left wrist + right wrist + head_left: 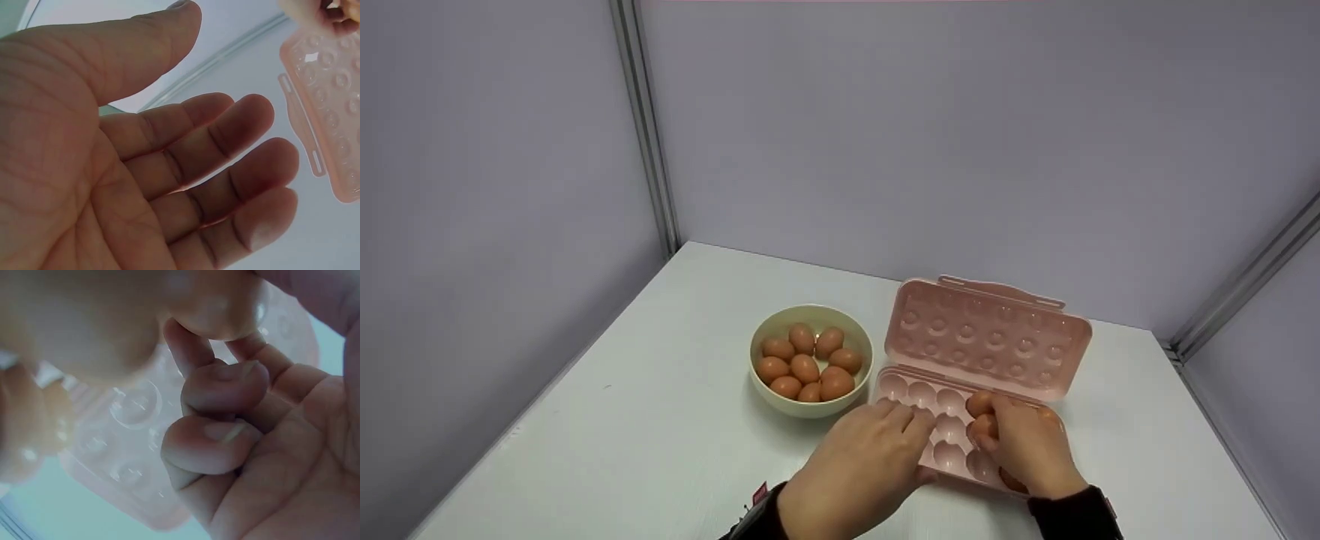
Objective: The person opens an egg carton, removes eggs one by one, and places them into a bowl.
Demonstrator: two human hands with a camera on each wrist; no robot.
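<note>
A pink plastic egg carton [919,394] lies open on the white table, its dimpled lid [986,337] tilted back. My right hand [1024,442] is over the right part of the tray, fingers curled, pinching a brown egg [979,405] at a back cup. Another egg [982,429] sits just in front of it. In the right wrist view the curled fingers [225,388] grip the egg [225,304] above the lid [135,405]. My left hand [877,442] rests flat and empty on the tray's left edge; its palm [169,169] shows straight fingers.
A cream bowl [765,390] holding several brown eggs [810,364] stands just left of the carton. Grey partition walls close the table at the back and both sides. The lid [332,95] appears at the right of the left wrist view.
</note>
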